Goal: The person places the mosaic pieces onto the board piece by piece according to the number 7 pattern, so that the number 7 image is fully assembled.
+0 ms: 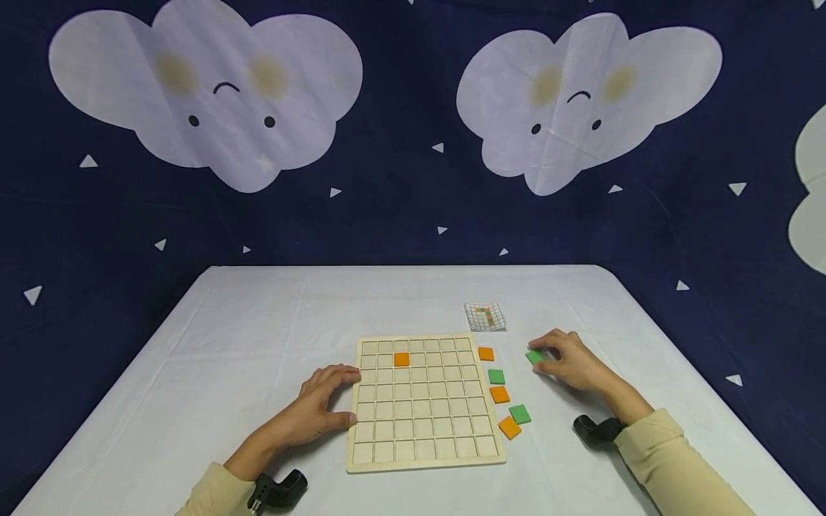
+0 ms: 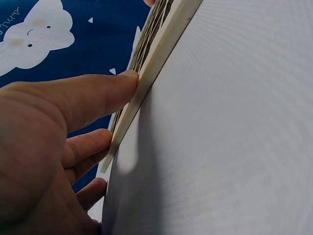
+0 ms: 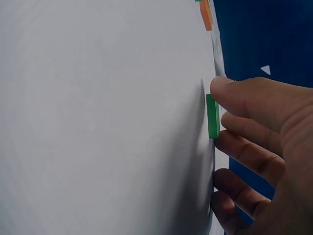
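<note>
My left hand (image 1: 314,406) rests with thumb and fingertips against the left edge of a wooden grid board (image 1: 426,467). An orange square tile (image 1: 401,359) lies in one cell near the board's top, left of centre. To the right of the board, my right hand (image 1: 571,360) pinches a green square tile (image 1: 535,357) between thumb and fingers. The right wrist view shows that green tile (image 3: 212,116) edge-on, low over the white cloth. In the left wrist view, the thumb presses on the pale rim of the board (image 2: 142,93).
Three orange tiles (image 1: 486,354) and two green tiles (image 1: 496,377) lie beside the board's right edge. A small card (image 1: 485,317) printed with a coloured grid lies behind the board's right corner. A dark blue curtain (image 1: 400,215) with clouds hangs behind the white-covered table (image 1: 271,308).
</note>
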Available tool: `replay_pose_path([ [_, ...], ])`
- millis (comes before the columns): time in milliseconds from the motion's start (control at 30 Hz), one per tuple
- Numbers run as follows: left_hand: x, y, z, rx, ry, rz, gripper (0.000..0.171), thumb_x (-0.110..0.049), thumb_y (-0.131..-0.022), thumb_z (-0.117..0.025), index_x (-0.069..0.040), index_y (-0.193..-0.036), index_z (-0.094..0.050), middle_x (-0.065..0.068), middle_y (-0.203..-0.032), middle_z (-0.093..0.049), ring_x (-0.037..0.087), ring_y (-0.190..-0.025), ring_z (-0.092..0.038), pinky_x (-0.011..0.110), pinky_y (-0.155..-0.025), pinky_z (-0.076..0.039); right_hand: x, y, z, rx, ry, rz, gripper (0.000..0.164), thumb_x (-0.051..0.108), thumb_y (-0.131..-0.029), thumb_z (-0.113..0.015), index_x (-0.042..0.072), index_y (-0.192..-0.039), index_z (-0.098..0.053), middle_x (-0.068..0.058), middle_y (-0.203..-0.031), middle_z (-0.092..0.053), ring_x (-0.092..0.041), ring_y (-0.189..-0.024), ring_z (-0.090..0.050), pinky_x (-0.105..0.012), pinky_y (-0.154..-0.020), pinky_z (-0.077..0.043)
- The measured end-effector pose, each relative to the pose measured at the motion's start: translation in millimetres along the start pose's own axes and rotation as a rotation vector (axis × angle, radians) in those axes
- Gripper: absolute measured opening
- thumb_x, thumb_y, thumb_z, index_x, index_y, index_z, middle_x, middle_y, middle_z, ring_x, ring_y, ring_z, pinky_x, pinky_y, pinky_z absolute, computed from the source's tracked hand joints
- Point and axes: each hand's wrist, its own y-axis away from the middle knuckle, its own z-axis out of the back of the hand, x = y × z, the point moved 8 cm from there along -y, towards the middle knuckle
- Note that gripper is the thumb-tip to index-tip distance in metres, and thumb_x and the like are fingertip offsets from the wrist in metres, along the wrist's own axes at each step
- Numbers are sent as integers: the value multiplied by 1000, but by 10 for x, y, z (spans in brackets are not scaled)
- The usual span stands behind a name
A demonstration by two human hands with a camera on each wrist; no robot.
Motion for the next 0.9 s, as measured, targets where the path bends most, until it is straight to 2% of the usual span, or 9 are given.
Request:
replay_pose_path([
  [167, 7, 0, 0, -1, -2, 1, 57, -16, -74, -77, -7, -125, -54, 6, -138, -47, 33, -131, -32, 57, -105, -13, -13, -4, 4, 10, -6, 21, 37, 17, -79, -73, 8, -114, -66, -12, -117, -60, -23, -99, -44, -39, -85, -39],
  [667, 12, -3, -8, 5, -1, 7, 57, -17, -74, -77, -8, -126, -54, 6, -138, -46, 32, -132, -31, 57, -107, -12, -49, -24, 11, 50, -42, 35, 34, 11, -81, -70, 10, -114, -67, -9, -114, -60, -20, -96, -41, -35, -83, -36],
  [900, -6, 2, 3, 4, 1, -10, 57, -17, -74, -76, -7, -125, -54, 7, -138, -46, 33, -131, -32, 57, -105, -13, -62, -45, 1, 58, -50, 47, 34, 11, -81, -70, 9, -114, -67, -10, -113, -60, -20, -95, -42, -32, -80, -36],
])
